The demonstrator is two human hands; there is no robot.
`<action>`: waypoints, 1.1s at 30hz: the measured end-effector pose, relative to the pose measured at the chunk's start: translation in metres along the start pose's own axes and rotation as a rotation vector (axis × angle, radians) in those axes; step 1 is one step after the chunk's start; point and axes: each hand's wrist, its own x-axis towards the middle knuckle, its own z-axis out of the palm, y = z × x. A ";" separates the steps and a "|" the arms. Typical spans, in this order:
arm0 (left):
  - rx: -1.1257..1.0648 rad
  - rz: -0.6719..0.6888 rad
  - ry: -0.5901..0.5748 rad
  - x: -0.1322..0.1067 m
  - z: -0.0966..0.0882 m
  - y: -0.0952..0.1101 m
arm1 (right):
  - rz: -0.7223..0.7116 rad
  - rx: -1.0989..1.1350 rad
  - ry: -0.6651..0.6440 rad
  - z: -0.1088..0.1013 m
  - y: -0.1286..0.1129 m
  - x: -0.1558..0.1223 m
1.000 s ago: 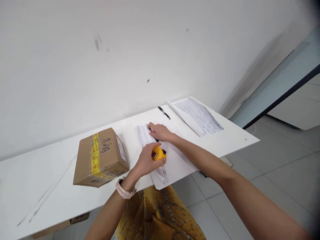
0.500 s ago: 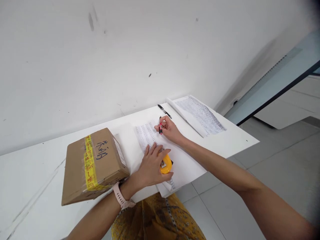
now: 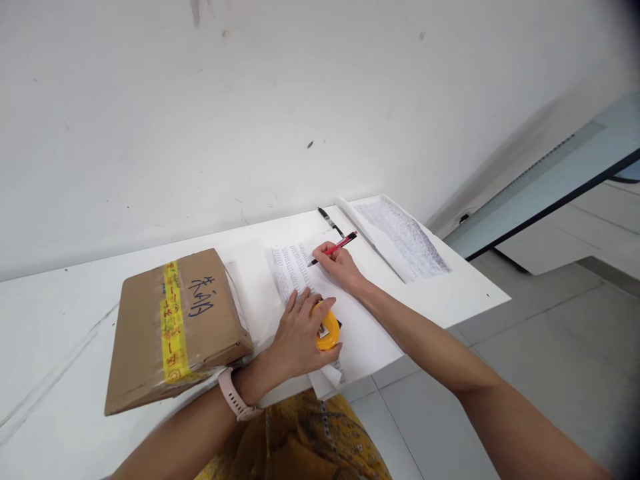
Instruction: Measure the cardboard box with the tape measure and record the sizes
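Observation:
My right hand (image 3: 341,265) is closed around a red pen (image 3: 334,248), whose tip rests on a printed sheet of paper (image 3: 293,265) on the white table (image 3: 60,347). My left hand (image 3: 302,332) lies on the same sheet with fingers spread flat and the thumb against a yellow tape measure (image 3: 326,328). A pale watch sits on the left wrist. To the left of that hand stands a cardboard box (image 3: 173,327) with yellow tape and blue handwriting on top.
A black pen (image 3: 330,222) lies near the wall behind the sheet. A second stack of printed papers (image 3: 400,235) rests at the table's far right corner. The white wall runs along the table's back edge. Grey floor tiles lie to the right.
My right hand has turned the red pen from upright to a slanted writing grip on the sheet. My left hand has settled flatter beside the tape measure. The view shifted slightly.

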 end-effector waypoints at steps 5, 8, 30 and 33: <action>0.022 0.017 0.025 0.000 0.002 -0.001 | 0.001 0.141 -0.020 0.003 0.000 0.000; 0.030 0.022 0.037 0.000 0.002 -0.002 | -0.019 0.123 0.017 0.003 0.002 0.000; 0.032 0.034 0.056 -0.002 0.004 -0.002 | -0.096 -0.241 0.033 0.003 -0.002 -0.004; 0.030 0.025 0.048 -0.002 0.004 -0.002 | -0.097 -0.252 0.036 0.003 -0.001 -0.004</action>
